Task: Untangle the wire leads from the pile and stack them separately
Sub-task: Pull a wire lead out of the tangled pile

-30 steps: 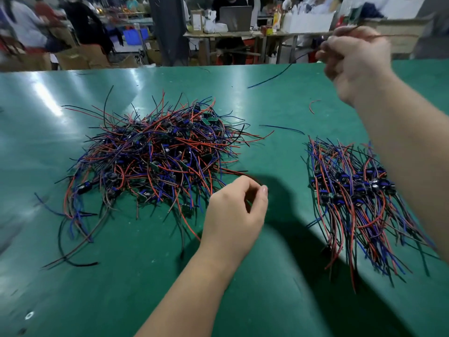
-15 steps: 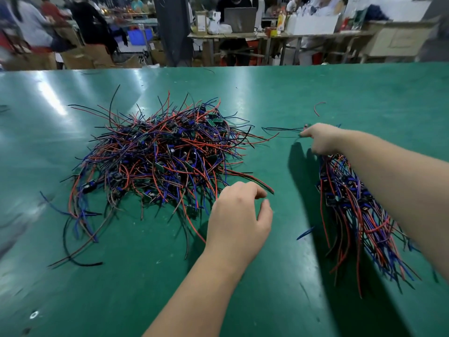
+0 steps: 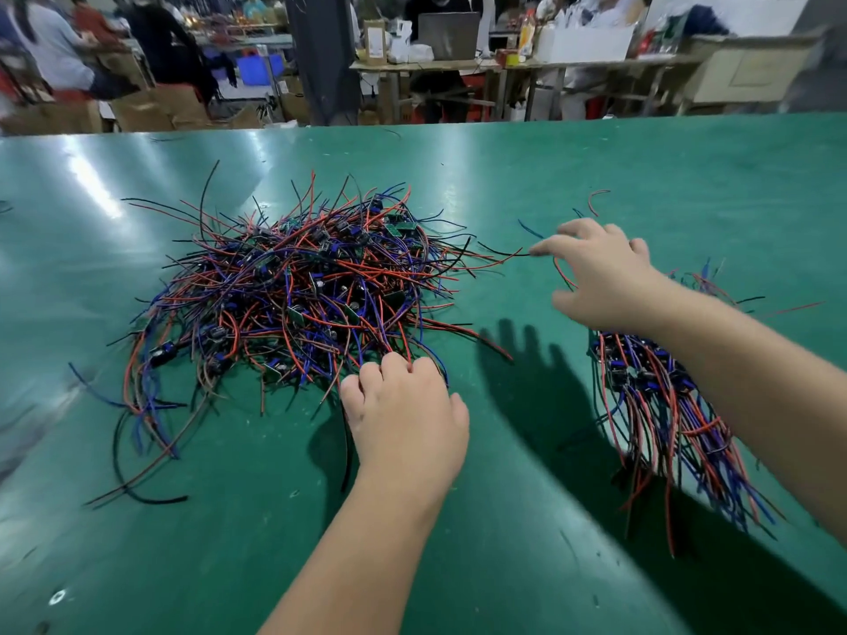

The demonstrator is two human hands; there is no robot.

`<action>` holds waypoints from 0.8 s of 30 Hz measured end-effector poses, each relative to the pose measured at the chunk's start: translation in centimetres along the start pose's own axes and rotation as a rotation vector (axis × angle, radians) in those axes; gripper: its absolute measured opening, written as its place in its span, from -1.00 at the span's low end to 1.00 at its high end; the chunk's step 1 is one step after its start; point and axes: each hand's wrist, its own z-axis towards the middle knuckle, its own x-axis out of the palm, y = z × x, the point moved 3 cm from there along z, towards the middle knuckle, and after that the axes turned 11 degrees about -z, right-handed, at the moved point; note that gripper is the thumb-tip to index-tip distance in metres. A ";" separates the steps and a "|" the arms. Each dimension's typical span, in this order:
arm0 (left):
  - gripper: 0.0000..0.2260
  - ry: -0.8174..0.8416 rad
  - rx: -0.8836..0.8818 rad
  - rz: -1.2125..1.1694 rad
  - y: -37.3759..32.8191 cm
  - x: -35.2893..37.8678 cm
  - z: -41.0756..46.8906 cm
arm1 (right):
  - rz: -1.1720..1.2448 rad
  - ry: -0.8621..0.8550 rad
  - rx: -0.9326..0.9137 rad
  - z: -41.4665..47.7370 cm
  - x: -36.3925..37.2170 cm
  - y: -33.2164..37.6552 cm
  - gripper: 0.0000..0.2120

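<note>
Two heaps: the tangled pile (image 3: 293,291) lies left of centre on the green tabletop (image 3: 504,566); the sorted stack (image 3: 660,405) lies well apart on the right, partly under the right forearm.
Left hand (image 3: 408,419): fingers curled into the pile's near edge; the back of the hand hides whether they pinch a lead.
Right hand (image 3: 600,272): spread and holding nothing, forefinger at the tip of a stray black wire (image 3: 499,252).
Risk: a pull from the near edge probably drags neighbouring leads along, since the wires cross thickly.
Risk: the right forearm may brush the stack and fan it out.
Change: half a second earlier the right hand was bunched at the stack's far end; the left stopped short of the pile.
</note>
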 end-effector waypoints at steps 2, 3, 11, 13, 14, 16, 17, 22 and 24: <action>-0.75 -0.027 0.016 -0.023 0.0 -0.4 0.3 | 0.177 -0.036 -0.066 -3.7 -0.6 1.5 -0.56; -0.74 -0.055 0.024 -0.080 0.0 -0.7 0.5 | 0.273 -0.062 -0.096 -5.5 -0.8 2.2 -0.62; -0.74 -0.285 0.358 -0.775 -2.1 -3.5 -0.6 | 1.558 0.334 0.279 -10.2 3.1 4.9 -0.76; -0.74 -0.228 0.446 -0.803 -3.0 -3.5 -1.4 | 1.740 0.395 0.306 -9.9 3.5 5.4 -0.67; -0.74 -0.207 0.491 -0.811 -3.4 -3.5 -1.7 | 1.790 0.403 0.296 -9.8 3.5 5.6 -0.65; -0.73 -0.184 0.566 -0.848 -3.8 -3.8 -2.2 | 1.885 0.397 0.293 -9.5 3.3 5.3 -0.68; -0.74 -0.169 0.604 -0.877 -4.0 -3.9 -2.4 | 1.930 0.392 0.293 -9.5 3.1 5.0 -0.72; -0.76 -0.029 0.838 -0.958 -5.2 -3.9 -3.7 | 1.902 0.484 0.173 -10.0 2.8 4.1 -0.81; -0.73 -0.001 0.869 -0.982 -5.3 -3.6 -3.9 | 1.838 0.495 0.173 -10.2 2.8 4.0 -0.86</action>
